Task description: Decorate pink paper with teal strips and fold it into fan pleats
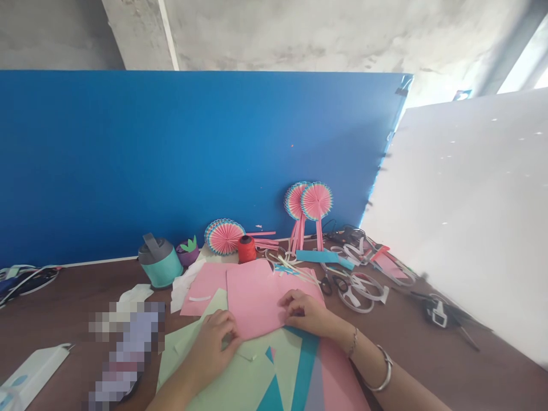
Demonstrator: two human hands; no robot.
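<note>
A sheet of pink paper (253,297), with a slightly curved upper edge, lies at the middle of the table, tilted a little. My left hand (214,345) has its fingers curled and its thumb near the index finger at the sheet's lower left corner. On the opposite side my right hand (309,314), wearing bracelets on its wrist, pinches the sheet's right edge. Beneath both hands spreads pale green paper (214,388), with teal paper pieces (305,371) on the right. More pink paper (201,285) lies behind the sheet.
Pink pleated paper fans (317,201) lean against the blue board (171,160); another fan (226,237) lies left of a red thread spool (246,249). Scissors (334,283) and rolls of white strip (362,292) are at right. A teal container (161,265) stands left.
</note>
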